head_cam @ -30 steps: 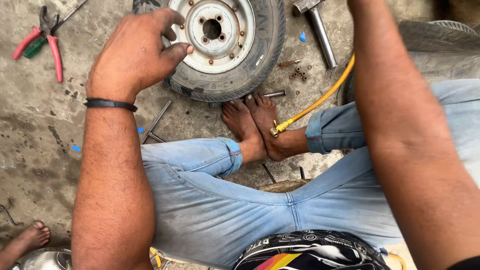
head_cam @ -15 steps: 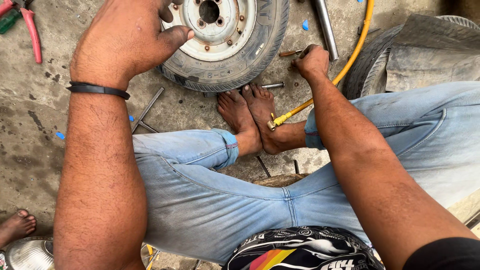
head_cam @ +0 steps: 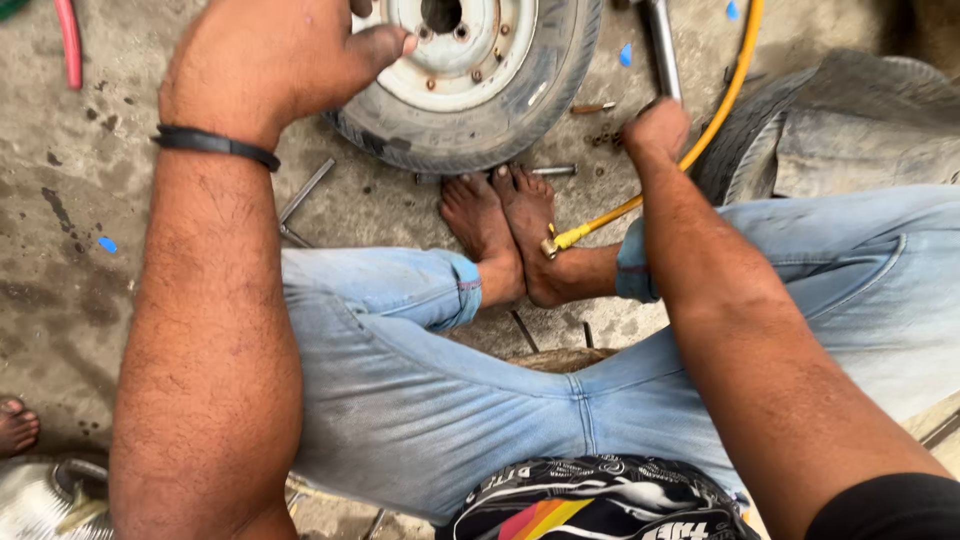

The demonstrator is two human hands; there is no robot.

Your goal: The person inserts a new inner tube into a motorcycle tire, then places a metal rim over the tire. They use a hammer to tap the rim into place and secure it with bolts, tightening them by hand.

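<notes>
A small wheel with a worn tyre (head_cam: 545, 95) and a white, rusty rim (head_cam: 480, 60) lies flat on the concrete floor in front of my bare feet (head_cam: 500, 230). My left hand (head_cam: 270, 60), with a black band at the wrist, grips the tyre's left side, thumb stretched over the rim. My right hand (head_cam: 655, 128) is down at the floor right of the wheel, fingers curled, beside small rusty bolts (head_cam: 592, 107) and a steel bar (head_cam: 660, 45). What it holds, if anything, is hidden. A yellow hose (head_cam: 715, 115) runs past it to a brass fitting (head_cam: 549, 247) by my ankle.
A second, dusty tyre (head_cam: 830, 130) lies at the right. Red-handled pliers (head_cam: 70, 45) sit at top left, thin metal rods (head_cam: 300, 195) lie left of my knee. Another person's foot (head_cam: 15, 425) and a metal vessel (head_cam: 40, 500) are at bottom left.
My right arm has swung down from beside my body; the hand now reaches the floor by the bolts. The view has tilted so the wheel sits higher. My left hand stays on the tyre.
</notes>
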